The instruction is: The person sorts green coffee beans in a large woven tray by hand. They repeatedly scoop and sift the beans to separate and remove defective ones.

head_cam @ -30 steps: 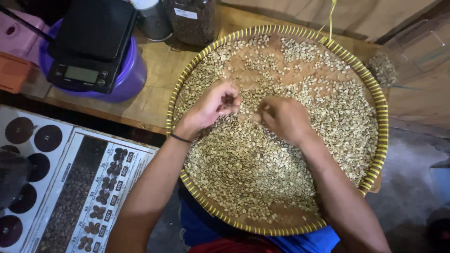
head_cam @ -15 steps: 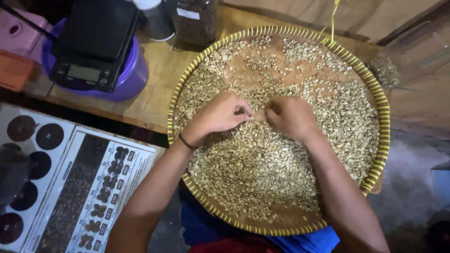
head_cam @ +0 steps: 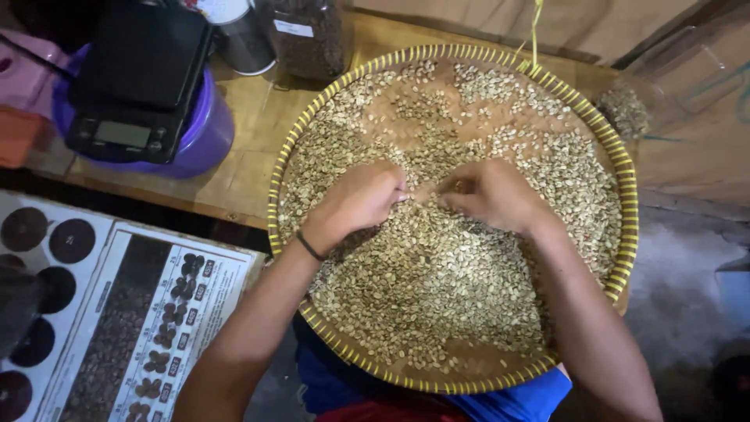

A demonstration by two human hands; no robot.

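Note:
A round woven tray (head_cam: 625,195) with a yellow-striped rim rests on my lap and the table edge, spread with pale green coffee beans (head_cam: 437,281). My left hand (head_cam: 359,199), with a dark band at the wrist, lies knuckles up on the beans near the tray's middle, fingers curled down into them. My right hand (head_cam: 488,191) sits just to its right, fingers bent and pinching among the beans. The fingertips of both hands nearly meet. Whether either hand holds a bean is hidden by the fingers.
A black digital scale (head_cam: 133,86) sits on a purple bowl (head_cam: 207,137) at the left of the wooden table (head_cam: 250,148). A metal can (head_cam: 238,31) and a dark jar (head_cam: 308,35) stand behind. Printed bean charts (head_cam: 148,328) lie at lower left. A clear plastic container (head_cam: 687,78) stands right.
Both hands have drawn closer together toward the tray's middle, and the left hand's fingers have curled down into the beans.

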